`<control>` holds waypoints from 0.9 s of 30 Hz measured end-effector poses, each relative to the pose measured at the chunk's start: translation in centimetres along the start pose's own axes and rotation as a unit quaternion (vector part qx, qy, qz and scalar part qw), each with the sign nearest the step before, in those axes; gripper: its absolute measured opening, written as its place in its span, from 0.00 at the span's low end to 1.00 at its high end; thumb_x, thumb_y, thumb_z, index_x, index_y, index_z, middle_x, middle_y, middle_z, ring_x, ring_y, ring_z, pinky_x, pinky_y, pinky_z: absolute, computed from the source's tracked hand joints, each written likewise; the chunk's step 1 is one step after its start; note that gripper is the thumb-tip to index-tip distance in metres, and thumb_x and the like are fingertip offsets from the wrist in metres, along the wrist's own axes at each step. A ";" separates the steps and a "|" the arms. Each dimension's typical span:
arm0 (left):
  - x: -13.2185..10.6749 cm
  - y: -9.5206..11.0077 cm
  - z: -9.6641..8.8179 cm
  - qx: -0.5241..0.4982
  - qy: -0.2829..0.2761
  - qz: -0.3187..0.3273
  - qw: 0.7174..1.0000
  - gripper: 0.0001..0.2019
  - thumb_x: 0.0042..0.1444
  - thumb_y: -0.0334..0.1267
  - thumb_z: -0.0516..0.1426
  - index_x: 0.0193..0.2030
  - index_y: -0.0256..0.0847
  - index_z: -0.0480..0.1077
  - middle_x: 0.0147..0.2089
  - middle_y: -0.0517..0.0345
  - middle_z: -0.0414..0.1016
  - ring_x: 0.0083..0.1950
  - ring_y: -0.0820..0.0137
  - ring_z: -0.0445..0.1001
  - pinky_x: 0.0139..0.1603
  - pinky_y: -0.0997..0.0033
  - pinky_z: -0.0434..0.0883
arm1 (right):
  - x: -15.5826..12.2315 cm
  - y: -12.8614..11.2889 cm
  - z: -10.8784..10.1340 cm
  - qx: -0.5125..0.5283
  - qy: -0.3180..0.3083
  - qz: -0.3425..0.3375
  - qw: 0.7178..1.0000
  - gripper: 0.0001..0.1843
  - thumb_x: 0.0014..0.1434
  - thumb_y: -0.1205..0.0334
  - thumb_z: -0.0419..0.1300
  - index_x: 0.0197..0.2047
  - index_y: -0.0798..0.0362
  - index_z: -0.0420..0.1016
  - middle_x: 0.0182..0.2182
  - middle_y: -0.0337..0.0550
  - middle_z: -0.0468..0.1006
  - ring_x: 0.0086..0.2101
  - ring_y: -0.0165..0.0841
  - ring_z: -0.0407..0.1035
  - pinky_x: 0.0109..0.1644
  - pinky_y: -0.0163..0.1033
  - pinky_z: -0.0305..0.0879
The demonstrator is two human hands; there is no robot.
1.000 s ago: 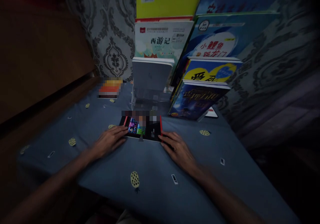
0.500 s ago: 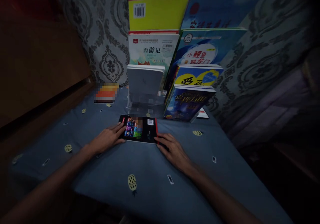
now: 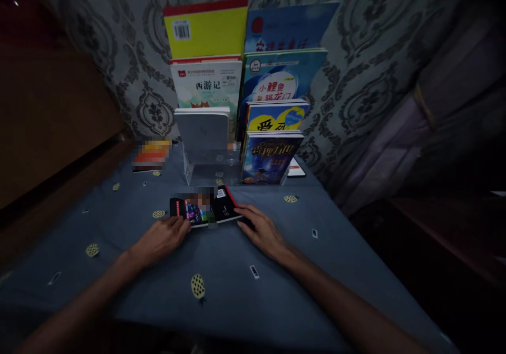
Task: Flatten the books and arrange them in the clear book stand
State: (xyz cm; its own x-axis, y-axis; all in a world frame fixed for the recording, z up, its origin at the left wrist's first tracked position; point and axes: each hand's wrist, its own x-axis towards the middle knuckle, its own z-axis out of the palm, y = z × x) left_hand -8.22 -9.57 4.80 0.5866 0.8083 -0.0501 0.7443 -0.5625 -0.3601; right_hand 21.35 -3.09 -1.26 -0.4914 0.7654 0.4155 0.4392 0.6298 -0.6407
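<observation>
A thin black book with a red spine (image 3: 221, 208) lies flat on the blue patterned cloth (image 3: 221, 269). My left hand (image 3: 162, 238) rests at its near left corner, fingers curled against the edge. At the book's near right corner lies my right hand (image 3: 261, 230), fingers stretched out and touching the edge by the spine. Behind the book a clear tiered stand (image 3: 205, 169) holds several upright books, among them a grey one (image 3: 203, 127) and a dark blue one (image 3: 271, 156).
A small orange and dark item (image 3: 152, 154) lies at the back left of the cloth. Patterned wallpaper (image 3: 356, 80) rises behind the stand. A brown wooden panel (image 3: 51, 117) borders the left side, and the right is dark.
The view has shifted, so everything sits further left. The black book has turned slightly, its right end now further back. My left hand's fingers have curled in at the book's corner.
</observation>
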 end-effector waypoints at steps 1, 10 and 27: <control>-0.1 0.6 -0.6 -0.006 -0.017 -0.008 1.000 0.10 0.66 0.26 0.48 0.48 0.36 0.68 0.41 0.47 0.78 0.40 0.62 0.78 0.39 0.64 0.76 | 0.0 -0.1 -0.1 0.006 0.005 0.004 1.000 0.21 0.64 0.62 0.56 0.61 0.45 0.71 0.57 0.48 0.73 0.56 0.42 0.69 0.61 0.54 0.68; -1.1 4.2 -4.1 -0.299 0.036 -0.184 0.936 0.12 0.67 0.35 0.44 0.47 0.42 0.67 0.25 0.59 0.72 0.23 0.68 0.71 0.24 0.74 0.61 | -0.3 -0.6 -0.2 0.092 0.024 0.051 0.994 0.31 0.64 0.58 0.55 0.70 0.47 0.56 0.52 0.49 0.76 0.49 0.39 0.73 0.57 0.54 0.70; -0.2 5.0 -5.4 -0.783 0.056 -0.260 0.562 0.23 0.51 0.59 0.63 0.32 0.39 0.67 0.26 0.61 0.71 0.25 0.74 0.68 0.26 0.76 0.65 | 0.2 -4.1 1.0 0.577 -0.112 0.238 0.773 0.37 0.55 0.45 0.68 0.63 0.51 0.65 0.60 0.56 0.69 0.51 0.42 0.74 0.52 0.52 0.75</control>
State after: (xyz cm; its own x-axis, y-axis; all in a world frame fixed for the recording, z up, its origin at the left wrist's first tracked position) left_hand -2.91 -13.46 8.06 0.1111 0.9675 -0.2271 0.1415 0.2108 0.9673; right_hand 18.70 -5.67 0.80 -0.6552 0.7507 -0.0843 -0.2903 -0.3533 -0.8893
